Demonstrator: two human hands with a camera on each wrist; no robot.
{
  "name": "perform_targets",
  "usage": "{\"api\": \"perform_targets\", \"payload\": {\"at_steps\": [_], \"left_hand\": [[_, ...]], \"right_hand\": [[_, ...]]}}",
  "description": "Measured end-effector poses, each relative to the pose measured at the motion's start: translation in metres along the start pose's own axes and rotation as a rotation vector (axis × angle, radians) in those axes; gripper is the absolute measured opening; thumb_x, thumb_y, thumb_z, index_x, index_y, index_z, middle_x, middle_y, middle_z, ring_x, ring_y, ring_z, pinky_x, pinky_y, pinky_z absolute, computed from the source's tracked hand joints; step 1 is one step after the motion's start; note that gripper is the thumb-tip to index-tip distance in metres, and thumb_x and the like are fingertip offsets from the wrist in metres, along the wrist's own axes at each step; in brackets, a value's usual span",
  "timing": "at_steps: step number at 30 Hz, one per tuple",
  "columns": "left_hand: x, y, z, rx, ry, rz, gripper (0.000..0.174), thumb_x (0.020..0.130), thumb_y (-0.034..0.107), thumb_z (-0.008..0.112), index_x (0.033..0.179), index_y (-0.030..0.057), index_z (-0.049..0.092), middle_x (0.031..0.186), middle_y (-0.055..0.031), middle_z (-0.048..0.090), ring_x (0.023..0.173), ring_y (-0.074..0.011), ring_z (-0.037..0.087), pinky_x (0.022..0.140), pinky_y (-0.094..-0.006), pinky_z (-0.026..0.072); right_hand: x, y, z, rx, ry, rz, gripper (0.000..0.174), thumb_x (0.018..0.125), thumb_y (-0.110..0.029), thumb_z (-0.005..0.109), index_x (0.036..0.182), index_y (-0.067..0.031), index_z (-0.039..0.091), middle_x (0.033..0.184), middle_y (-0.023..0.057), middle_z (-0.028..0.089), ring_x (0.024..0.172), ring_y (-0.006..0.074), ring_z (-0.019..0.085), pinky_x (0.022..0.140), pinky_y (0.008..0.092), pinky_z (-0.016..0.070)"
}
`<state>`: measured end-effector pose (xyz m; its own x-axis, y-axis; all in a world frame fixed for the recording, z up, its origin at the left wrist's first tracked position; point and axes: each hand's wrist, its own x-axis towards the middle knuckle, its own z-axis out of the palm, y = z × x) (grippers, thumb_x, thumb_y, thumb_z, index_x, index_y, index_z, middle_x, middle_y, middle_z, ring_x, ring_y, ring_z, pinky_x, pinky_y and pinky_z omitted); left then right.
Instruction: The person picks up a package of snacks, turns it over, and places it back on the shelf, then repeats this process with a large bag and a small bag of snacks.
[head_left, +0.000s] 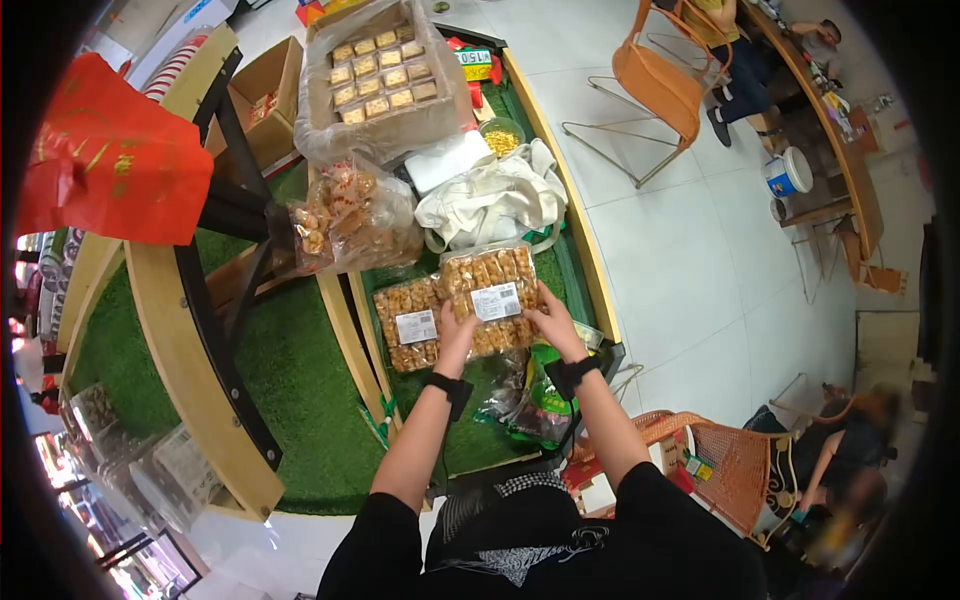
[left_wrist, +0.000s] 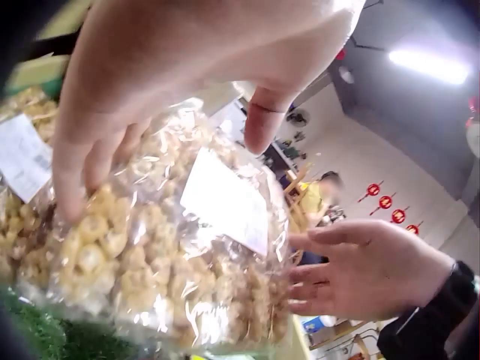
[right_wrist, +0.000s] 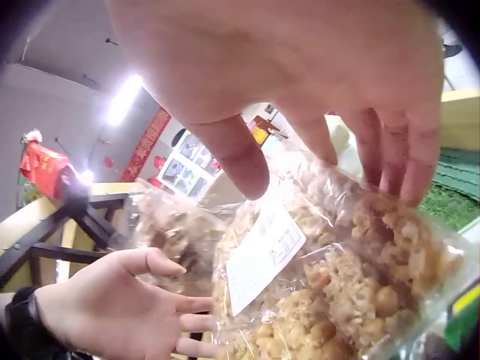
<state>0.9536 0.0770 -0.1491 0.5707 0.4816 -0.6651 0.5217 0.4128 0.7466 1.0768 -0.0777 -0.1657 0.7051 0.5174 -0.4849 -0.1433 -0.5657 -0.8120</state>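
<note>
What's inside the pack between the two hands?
Golden-brown clustered snack pieces, visible through clear wrapping. The white label covers some; whatever sits behind it or on the underside is hidden. Can't tell the exact food.

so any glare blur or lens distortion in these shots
Head view: wide-angle distortion, dark rounded edges; left wrist view: shiny reflections on the held snack pack, its label washed out, ceiling light blown out; right wrist view: ceiling light blown out too, label print soft.

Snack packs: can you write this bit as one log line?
left hand: touching snack pack | right hand: touching same pack | second pack: to the first's left, labelled
</note>
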Motion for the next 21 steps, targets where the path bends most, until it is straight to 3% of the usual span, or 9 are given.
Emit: {"api": "perform_targets", "payload": {"at_steps": [1,2,4,5,8,11,14,18,21], "left_hand": [[0.006,0.000,0.004,0.099,0.053,0.002,0.088,0.070,0.027,0.059,0.134,-0.0035,0.008,0.139,-0.0211,0.015,0.126,-0.0305,0.022,0.100,-0.0335,0.0231],[0.008,-0.003,0.005,0.201,0.013,-0.065,0.088,0.072,0.032,0.056,0.136,-0.0007,0.004,0.141,-0.0193,0.005,0.131,-0.0305,0.009,0.103,-0.0372,0.0179],[0.014,-0.017,0.000,0.149,-0.067,-0.134,0.086,0.075,0.030,0.055,0.136,0.0004,0.003,0.142,-0.0191,0.003,0.131,-0.0312,0.007,0.103,-0.0367,0.0181],[0.017,-0.027,-0.002,0.141,-0.055,-0.139,0.086,0.075,0.030,0.055,0.136,0.0004,0.003,0.142,-0.0191,0.003,0.131,-0.0312,0.007,0.103,-0.0367,0.0181],[0.015,-0.053,-0.009,0.168,-0.076,-0.026,0.078,0.077,0.026,0.054,0.135,-0.0006,0.010,0.141,-0.0200,0.009,0.129,-0.0323,0.014,0.103,-0.0372,0.0200],[-0.002,-0.058,0.003,0.477,0.171,0.268,0.058,0.075,0.018,0.055,0.125,-0.0038,0.034,0.125,-0.0231,0.034,0.116,-0.0365,0.033,0.097,-0.0398,0.0280],[-0.034,-0.049,0.015,0.623,0.321,0.352,0.054,0.075,0.014,0.055,0.122,-0.0020,0.036,0.120,-0.0223,0.036,0.113,-0.0356,0.035,0.095,-0.0400,0.0300],[-0.064,-0.074,0.004,0.447,0.300,0.115,0.049,0.076,0.014,0.055,0.121,0.0014,0.039,0.120,-0.0194,0.034,0.112,-0.0355,0.035,0.094,-0.0402,0.0310],[-0.092,-0.084,-0.016,0.385,0.292,0.020,0.051,0.078,0.017,0.053,0.124,0.0022,0.036,0.121,-0.0188,0.033,0.111,-0.0342,0.037,0.093,-0.0404,0.0320]], "right_hand": [[0.013,0.004,0.005,0.024,0.016,0.013,0.070,0.069,-0.027,0.061,0.129,-0.0054,0.034,0.108,0.0256,0.051,0.098,0.0342,0.051,0.081,0.0375,0.0409],[0.021,0.009,0.009,0.019,0.003,0.009,0.070,0.069,-0.027,0.061,0.129,-0.0054,0.034,0.108,0.0256,0.051,0.098,0.0342,0.051,0.081,0.0375,0.0409],[0.031,0.021,0.014,-0.240,-0.071,0.120,0.075,0.068,-0.028,0.062,0.132,-0.0071,0.029,0.108,0.0256,0.050,0.098,0.0348,0.051,0.081,0.0389,0.0409],[0.034,0.029,0.017,-0.369,-0.093,0.080,0.082,0.066,-0.030,0.064,0.134,-0.0053,0.023,0.110,0.0256,0.049,0.099,0.0359,0.050,0.082,0.0397,0.0410],[0.032,0.036,0.021,-0.450,-0.051,-0.025,0.086,0.065,-0.032,0.065,0.134,-0.0034,0.021,0.113,0.0255,0.048,0.101,0.0368,0.049,0.083,0.0400,0.0410],[0.026,0.030,0.023,-0.493,-0.088,-0.030,0.096,0.062,-0.031,0.070,0.134,-0.0006,0.014,0.111,0.0249,0.047,0.098,0.0385,0.048,0.083,0.0406,0.0410],[0.022,0.024,0.030,-0.667,-0.056,-0.043,0.105,0.059,-0.029,0.074,0.134,0.0018,0.008,0.108,0.0238,0.046,0.094,0.0378,0.048,0.084,0.0399,0.0406],[0.013,0.015,0.033,-0.658,-0.045,-0.020,0.103,0.058,-0.030,0.074,0.133,0.0019,0.011,0.110,0.0253,0.045,0.098,0.0368,0.046,0.085,0.0393,0.0398],[-0.012,0.007,0.040,-0.648,0.185,-0.106,0.092,0.063,-0.026,0.072,0.131,0.0020,0.017,0.121,0.0298,0.036,0.109,0.0404,0.040,0.092,0.0406,0.0345]]}}
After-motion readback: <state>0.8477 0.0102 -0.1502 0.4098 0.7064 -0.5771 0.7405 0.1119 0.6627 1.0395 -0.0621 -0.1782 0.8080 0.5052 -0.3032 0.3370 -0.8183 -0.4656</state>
